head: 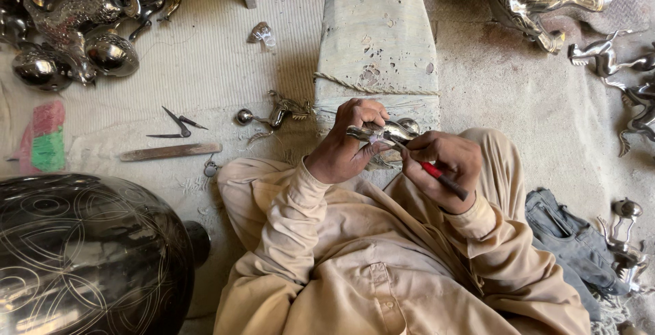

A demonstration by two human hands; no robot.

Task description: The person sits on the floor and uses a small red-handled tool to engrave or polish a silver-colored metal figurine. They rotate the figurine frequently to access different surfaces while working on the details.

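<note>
Loose beige long-sleeved tunic (355, 267) with buttoned placket, matching trousers (498, 151)

I observe a floor covered by a worn, dusty beige woven cloth (205, 62), lit evenly by soft daylight. A rectangular pale block wrapped in pitted, frayed fabric and bound with cord (376, 41) stands at centre. A large dark engraved metal vessel (82, 253) occupies the lower left corner.

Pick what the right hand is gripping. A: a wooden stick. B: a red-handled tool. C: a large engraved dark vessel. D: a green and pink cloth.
B: the right hand grips a red-handled tool, its tip set against the small shiny metal piece that the left hand holds.
</note>
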